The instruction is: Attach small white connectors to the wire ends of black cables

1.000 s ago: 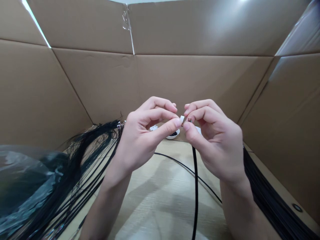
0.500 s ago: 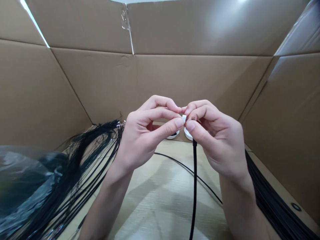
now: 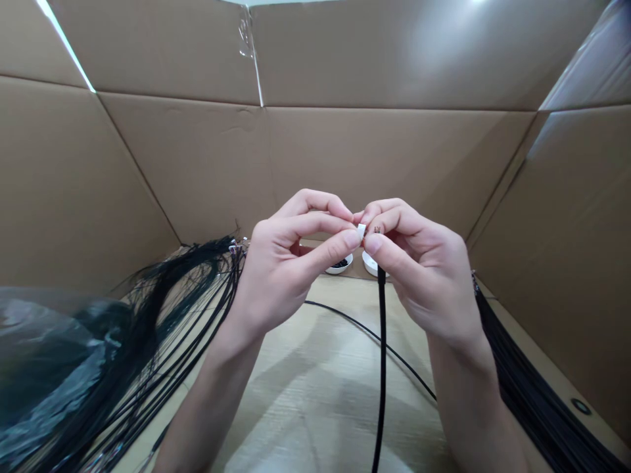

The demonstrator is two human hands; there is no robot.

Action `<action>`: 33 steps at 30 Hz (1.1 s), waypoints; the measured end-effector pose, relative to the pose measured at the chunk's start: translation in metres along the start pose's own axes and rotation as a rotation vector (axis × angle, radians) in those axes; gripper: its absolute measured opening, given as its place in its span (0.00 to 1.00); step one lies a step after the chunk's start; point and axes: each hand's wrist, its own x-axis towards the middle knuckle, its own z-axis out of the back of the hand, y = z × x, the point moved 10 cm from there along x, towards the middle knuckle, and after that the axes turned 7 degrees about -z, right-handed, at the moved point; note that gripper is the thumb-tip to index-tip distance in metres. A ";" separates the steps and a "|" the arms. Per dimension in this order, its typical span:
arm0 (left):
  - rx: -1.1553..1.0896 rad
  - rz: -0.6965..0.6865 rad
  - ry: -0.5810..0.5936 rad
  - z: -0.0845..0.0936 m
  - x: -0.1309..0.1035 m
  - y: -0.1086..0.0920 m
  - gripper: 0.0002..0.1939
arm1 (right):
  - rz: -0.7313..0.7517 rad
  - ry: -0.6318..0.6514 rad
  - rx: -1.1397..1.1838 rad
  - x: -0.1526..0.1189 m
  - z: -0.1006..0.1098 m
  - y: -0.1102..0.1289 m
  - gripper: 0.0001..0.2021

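Between thumb and fingertips, my left hand pinches a small white connector. Right beside it, my right hand is closed on the end of a black cable, with thumb and forefinger at the thin wires coming out of it. The fingertips of both hands meet around the connector. From the right hand, the cable hangs down toward the front edge of the view. Whether a wire sits inside the connector is too small to tell.
Bundled black cables lie at left beside a clear plastic bag. More black cables lie at right. Behind my hands stand a white dish of black bits and another white round thing. Cardboard walls enclose the table.
My right hand has shifted slightly left, bringing the cable end with it. My left hand stays nearly still, with the white connector a little more tilted.
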 end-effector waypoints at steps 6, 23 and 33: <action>0.048 -0.008 0.000 0.001 0.000 -0.001 0.02 | -0.007 0.005 -0.038 0.001 0.002 -0.002 0.08; -0.167 0.116 0.062 -0.005 0.002 0.012 0.03 | -0.073 0.058 0.029 0.000 0.005 -0.006 0.07; -0.170 0.121 0.059 -0.004 0.003 0.016 0.03 | -0.091 0.033 0.061 0.001 0.006 -0.008 0.07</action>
